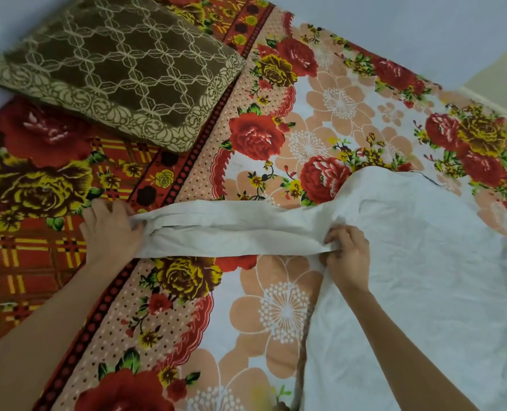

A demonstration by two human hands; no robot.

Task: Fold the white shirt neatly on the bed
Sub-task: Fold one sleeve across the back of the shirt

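Shirt [409, 277] sleeve [231, 232] stretches between both closed grips, left hand [110, 229] at cuff, right hand [347, 256] at shoulder; keep it taut, fold inward squarely.

The shirt [409, 262], at the right of the frame, is plain white, slightly greyish in its creases. The bedsheet [276, 307] under it carries red and mustard-yellow roses with green leaves, large peach flowers on white, a peach band with white dots, and at the left a red and yellow plaid. The pillow [113, 63] at upper left is brown with a beige lattice and a scrolled beige border.
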